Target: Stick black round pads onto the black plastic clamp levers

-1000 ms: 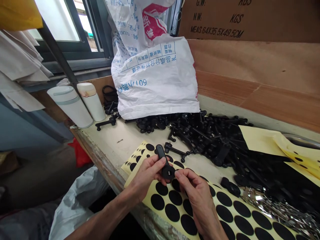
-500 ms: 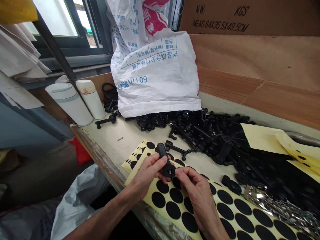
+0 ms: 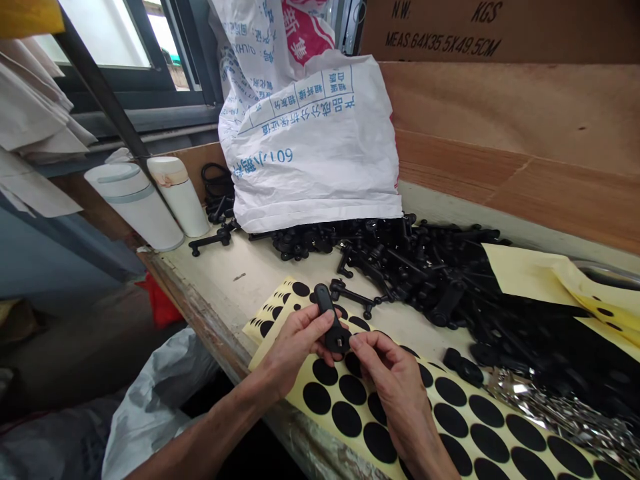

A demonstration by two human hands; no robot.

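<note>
My left hand [image 3: 297,343] is closed round a black plastic crank handle [image 3: 325,301], thumb on top and fingers beneath. The handle's narrow end points away from me. Its wide round end faces my right hand and has a small opening with a bit of shiny metal in it. My right hand [image 3: 397,383] pinches the edge of that round end between thumb and forefinger. Anything small inside this pinch is hidden. Both hands are over a yellowish sheet of round black stickers [image 3: 346,419], which lies along the front of the table.
A heap of black plastic parts [image 3: 380,267] spills from a white woven sack [image 3: 320,153]. Small silver metal pieces [image 3: 560,407] lie at the right. Two white flasks [image 3: 180,200] stand at the left edge. Yellow paper [image 3: 525,273] rests on the heap, and a cardboard box [image 3: 500,33] is behind.
The view has shifted very slightly. Both hands and the crank handle keep almost the same position, with the handle turned a touch at most.
</note>
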